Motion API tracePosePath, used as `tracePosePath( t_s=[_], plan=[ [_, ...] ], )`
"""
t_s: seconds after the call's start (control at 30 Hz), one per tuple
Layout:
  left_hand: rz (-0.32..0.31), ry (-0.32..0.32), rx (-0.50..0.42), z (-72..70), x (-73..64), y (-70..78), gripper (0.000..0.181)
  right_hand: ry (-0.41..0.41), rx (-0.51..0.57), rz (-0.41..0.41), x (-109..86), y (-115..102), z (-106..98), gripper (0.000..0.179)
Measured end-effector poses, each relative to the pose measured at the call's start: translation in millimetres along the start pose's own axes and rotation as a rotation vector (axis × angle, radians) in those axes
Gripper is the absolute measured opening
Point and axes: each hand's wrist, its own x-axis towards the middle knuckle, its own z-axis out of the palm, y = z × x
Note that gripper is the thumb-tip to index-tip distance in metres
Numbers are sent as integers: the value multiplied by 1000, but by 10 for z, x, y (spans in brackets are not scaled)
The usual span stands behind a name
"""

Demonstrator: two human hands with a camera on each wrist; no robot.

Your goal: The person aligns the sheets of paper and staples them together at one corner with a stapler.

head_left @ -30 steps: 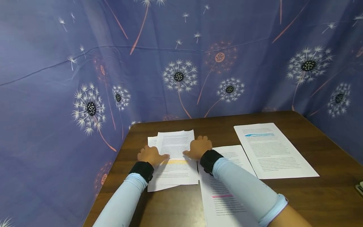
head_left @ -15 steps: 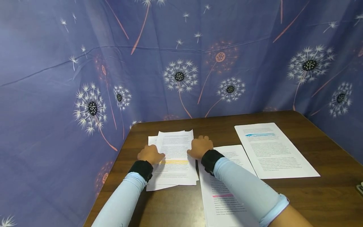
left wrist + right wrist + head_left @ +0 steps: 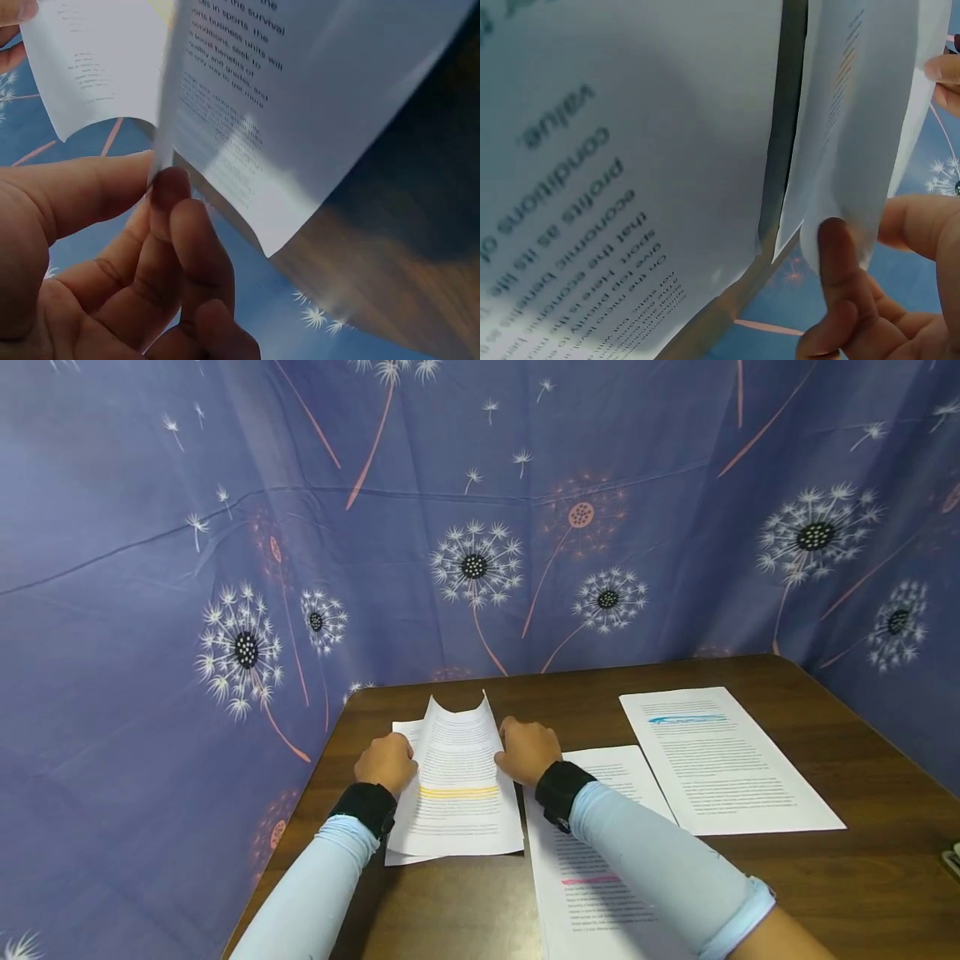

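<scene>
A printed sheet of paper with a yellow-orange highlighted line [image 3: 459, 822] bows between my hands, its far corners curling up. My left hand [image 3: 386, 762] pinches its left edge; in the left wrist view thumb and fingertips [image 3: 171, 184] meet on the paper. My right hand [image 3: 528, 750] pinches the right edge, the sheet lying between thumb and fingers in the right wrist view. Beneath it, another white sheet [image 3: 405, 728] lies on the table, mostly covered.
Right of my hands lies a printed page with a pink highlighted line [image 3: 592, 914], partly under my right forearm. Farther right is a page with a blue mark [image 3: 720, 764]. The brown table [image 3: 457, 910] meets a dandelion-patterned blue curtain [image 3: 390, 585] behind. A small object [image 3: 951, 858] shows at the right edge.
My hands have moved out to the sheet's edges, the left hand shifting slightly left. The sheet has gone from nearly flat to bowed, its far corners rising.
</scene>
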Motion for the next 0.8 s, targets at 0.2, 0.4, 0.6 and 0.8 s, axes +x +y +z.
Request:
tracePosePath(
  t_s=[0.2, 0.4, 0.6, 0.8],
  plan=[
    [27, 9, -12, -148, -43, 3, 16, 25, 59, -39, -45, 9, -66, 32],
    [77, 2, -6, -272, -121, 24, 28, 36, 80, -75, -131, 4, -182, 33],
    [107, 4, -7, -392, -200, 79, 27, 61, 66, -95, -188, 21, -299, 31],
    [130, -12, -8, -461, -282, 159, 28, 47, 59, -104, -292, 53, -508, 31]
  ],
)
